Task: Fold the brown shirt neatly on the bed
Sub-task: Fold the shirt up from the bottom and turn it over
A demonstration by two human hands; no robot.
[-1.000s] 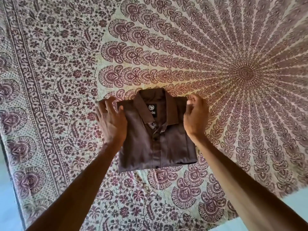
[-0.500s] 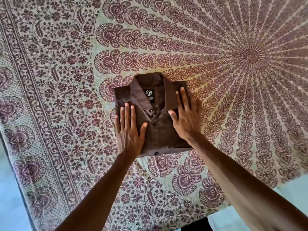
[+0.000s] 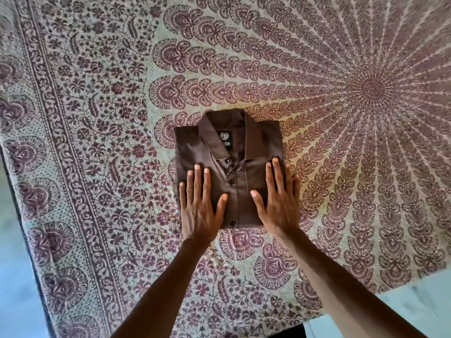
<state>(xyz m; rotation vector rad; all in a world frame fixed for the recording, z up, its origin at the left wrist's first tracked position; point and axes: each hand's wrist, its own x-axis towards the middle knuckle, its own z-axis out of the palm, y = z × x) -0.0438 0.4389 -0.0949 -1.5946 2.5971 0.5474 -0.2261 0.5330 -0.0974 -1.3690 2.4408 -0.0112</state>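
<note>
The brown shirt (image 3: 231,152) lies folded into a compact rectangle on the bed, collar at the far end, black neck label showing, buttons running down the middle. My left hand (image 3: 199,206) rests flat on its lower left part, fingers spread. On the lower right part my right hand (image 3: 278,203) lies flat too, its outer fingers over the shirt's right edge. Neither hand grips the cloth.
The bed is covered by a cream sheet (image 3: 317,118) printed with maroon mandala and floral patterns. Its left edge (image 3: 22,215) and near right edge (image 3: 366,296) drop to a pale blue floor (image 3: 415,301).
My hands went from holding the shirt's sides by the collar to lying flat on its front, then slid toward its near end.
</note>
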